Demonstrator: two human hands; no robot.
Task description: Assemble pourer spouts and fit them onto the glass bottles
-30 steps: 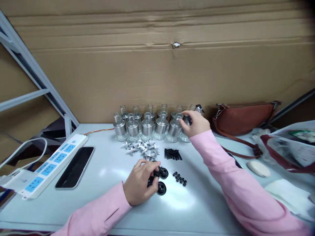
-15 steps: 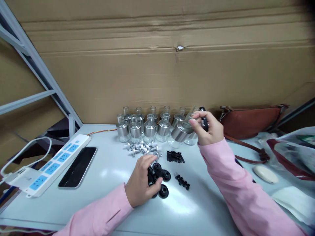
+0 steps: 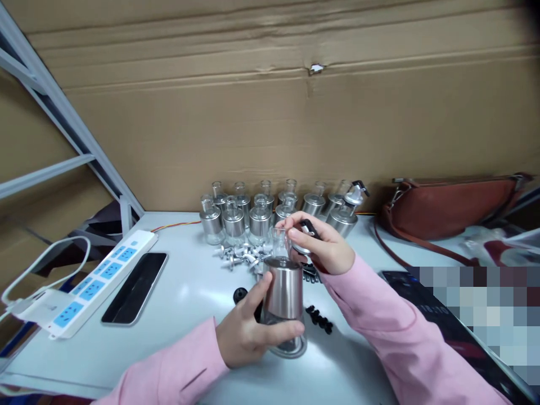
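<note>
A glass bottle with a metal band (image 3: 285,289) stands near the middle of the table, slightly tilted. Around its lower body wrap the thumb and fingers of my left hand (image 3: 255,326). My right hand (image 3: 323,242) is closed at the bottle's neck, with a silver and black pump top (image 3: 307,236) in its grip beside the glass. Behind are two rows of similar bottles (image 3: 211,221); one at the right carries a pump top (image 3: 355,194). White and silver parts (image 3: 240,256) lie in a pile. Small black parts (image 3: 319,319) lie right of the held bottle, and a black disc (image 3: 240,295) shows left of it.
A power strip (image 3: 101,281) and a phone (image 3: 135,288) lie at the left. A brown bag (image 3: 447,211) sits at the back right, its strap running over the table. A dark device (image 3: 455,332) lies at the right. Cardboard (image 3: 253,124) stands behind.
My right hand has brought the bottle from the back row to the middle front. My left hand has closed around its body. The view has shifted slightly, showing more of the dark device.
</note>
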